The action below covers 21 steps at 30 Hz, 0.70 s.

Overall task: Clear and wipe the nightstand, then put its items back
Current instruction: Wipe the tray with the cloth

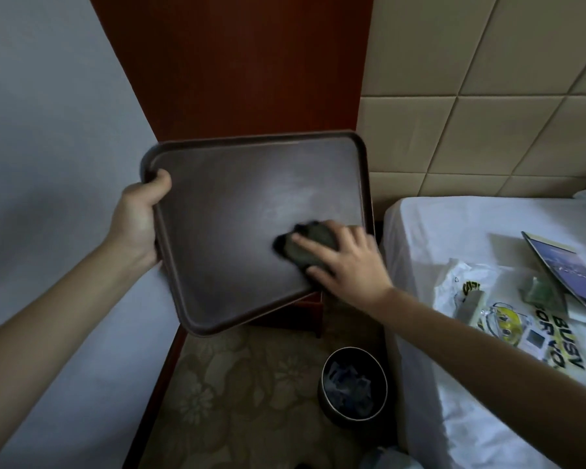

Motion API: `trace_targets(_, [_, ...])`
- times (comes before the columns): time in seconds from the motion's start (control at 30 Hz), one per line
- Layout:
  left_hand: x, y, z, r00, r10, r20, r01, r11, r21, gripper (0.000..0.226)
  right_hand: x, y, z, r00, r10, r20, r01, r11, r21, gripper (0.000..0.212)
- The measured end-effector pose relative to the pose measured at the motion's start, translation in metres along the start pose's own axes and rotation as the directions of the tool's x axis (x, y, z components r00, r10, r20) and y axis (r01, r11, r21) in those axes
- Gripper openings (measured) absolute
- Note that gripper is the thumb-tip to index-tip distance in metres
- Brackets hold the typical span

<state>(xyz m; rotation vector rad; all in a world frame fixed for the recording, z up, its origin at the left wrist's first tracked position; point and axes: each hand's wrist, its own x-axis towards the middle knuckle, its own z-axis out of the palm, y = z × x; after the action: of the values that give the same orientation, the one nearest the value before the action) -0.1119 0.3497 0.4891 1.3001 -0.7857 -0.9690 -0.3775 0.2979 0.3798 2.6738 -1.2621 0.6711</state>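
Observation:
A dark brown tray is held tilted above the nightstand, of which only a reddish wooden edge shows below the tray. My left hand grips the tray's left rim, thumb over the edge. My right hand presses a dark grey cloth against the tray's lower right area, fingers spread over it. Faint pale smears show on the tray surface.
On the white bed at right lie a booklet, plastic bags and small packets. A round dark bin with crumpled waste stands on the patterned carpet. A red wooden panel rises behind.

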Motion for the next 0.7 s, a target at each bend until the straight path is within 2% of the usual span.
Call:
trace_targets(0.1, [0.001,0.008,-0.005,0.999,-0.013,-0.040,0.012,0.999,-0.035,0.031,0.004,0.039,0.000,0.975,0.224,-0.002,-0.224,0.974,0.026,0.051])
trace_targets(0.2, [0.001,0.004,0.011,0.997,-0.027,-0.075,0.021,0.996,-0.087,0.029,0.017,0.025,-0.002,0.879,0.476,-0.020,-0.471,0.875,0.112,0.049])
trace_targets(0.23, [0.001,0.003,0.020,0.996,-0.029,-0.087,0.021,0.996,-0.091,0.029,0.018,0.009,-0.003,0.867,0.498,-0.026,-0.488,0.858,0.162,0.049])
trace_targets(0.3, [0.003,0.000,0.038,0.996,-0.035,-0.085,0.025,0.993,-0.115,0.027,0.018,-0.034,-0.004,0.924,0.374,-0.082,-0.348,0.909,0.232,0.050])
trace_targets(0.37, [0.005,-0.005,0.050,0.997,-0.055,-0.046,0.048,0.988,-0.146,0.028,0.014,-0.068,-0.004,0.977,0.153,-0.147,-0.120,0.970,0.213,0.048])
trace_targets(0.43, [0.004,-0.004,0.052,0.997,-0.075,-0.013,0.072,0.986,-0.153,0.031,0.016,-0.065,-0.005,0.982,-0.077,-0.172,0.098,0.988,0.117,0.044])
trace_targets(0.5, [0.005,0.002,0.043,0.997,-0.079,0.004,0.078,0.985,-0.154,0.034,0.020,-0.022,-0.002,0.956,-0.250,-0.154,0.246,0.968,-0.046,0.043])
trace_targets(0.53, [0.005,0.005,0.036,0.997,-0.071,0.001,0.070,0.984,-0.163,0.035,0.022,0.006,-0.001,0.962,-0.228,-0.148,0.214,0.971,-0.103,0.045])
trace_targets(0.57, [0.006,0.009,0.030,0.998,-0.061,-0.015,0.057,0.984,-0.171,0.035,0.025,0.031,-0.003,0.985,-0.094,-0.142,0.080,0.991,-0.106,0.046])
trace_targets(0.6, [0.006,0.012,0.026,0.998,-0.054,-0.040,0.047,0.984,-0.170,0.035,0.029,0.048,-0.007,0.982,0.108,-0.153,-0.118,0.992,-0.054,0.048])
trace_targets(0.63, [0.007,0.013,0.025,0.997,-0.057,-0.061,0.046,0.985,-0.168,0.035,0.034,0.055,-0.010,0.946,0.281,-0.164,-0.282,0.959,0.017,0.049])
trace_targets(0.67, [0.009,0.010,0.028,0.996,-0.060,-0.072,0.048,0.985,-0.165,0.035,0.038,0.049,-0.012,0.925,0.345,-0.160,-0.337,0.939,0.072,0.050])
trace_targets(0.7, [0.010,0.009,0.034,0.996,-0.062,-0.071,0.049,0.984,-0.171,0.035,0.039,0.033,-0.012,0.947,0.287,-0.144,-0.273,0.956,0.107,0.050])
